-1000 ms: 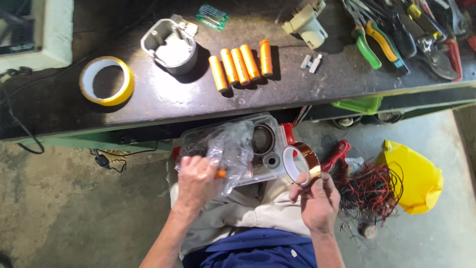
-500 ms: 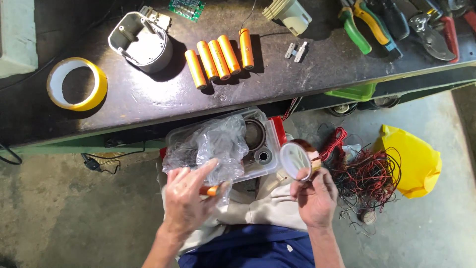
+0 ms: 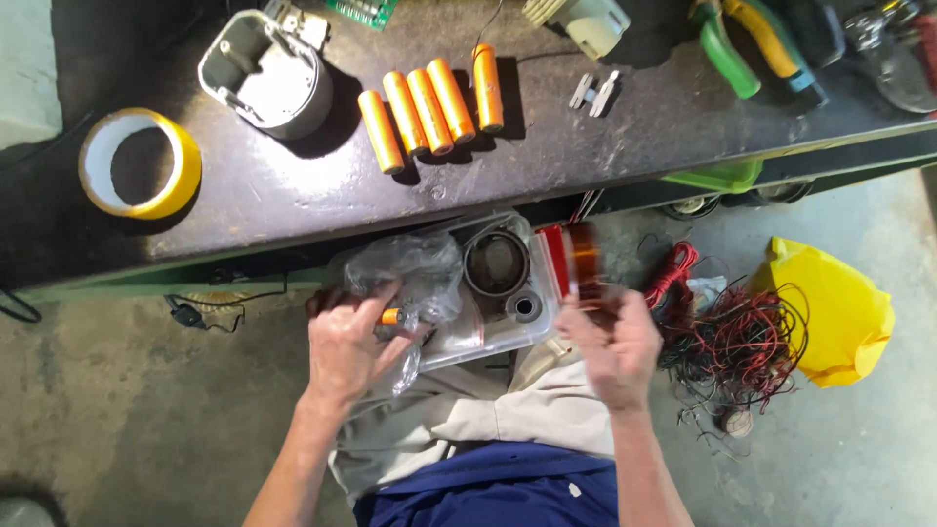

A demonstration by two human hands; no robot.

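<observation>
My left hand (image 3: 351,349) grips an orange cylindrical cell (image 3: 390,316) over a crumpled clear plastic bag (image 3: 405,268). The bag lies in a clear plastic box (image 3: 508,332) resting on my lap. My right hand (image 3: 610,346) holds a roll of amber tape (image 3: 584,263), blurred by motion, at the box's right end. Inside the box sit a dark tape roll (image 3: 496,263) and a small grey ring (image 3: 524,307). Several more orange cells (image 3: 429,98) lie in a row on the dark workbench (image 3: 293,195) above.
On the bench: a yellow tape roll (image 3: 140,163), a grey battery casing (image 3: 265,73), a beige plug (image 3: 590,20), metal clips (image 3: 595,91), pliers with green and yellow handles (image 3: 747,44). On the floor at right: tangled red and black wires (image 3: 732,337) and a yellow bag (image 3: 830,312).
My right hand has swung the amber tape roll up toward the box's right end. My left hand has shifted its grip on the orange cell. The view moved closer to the bench.
</observation>
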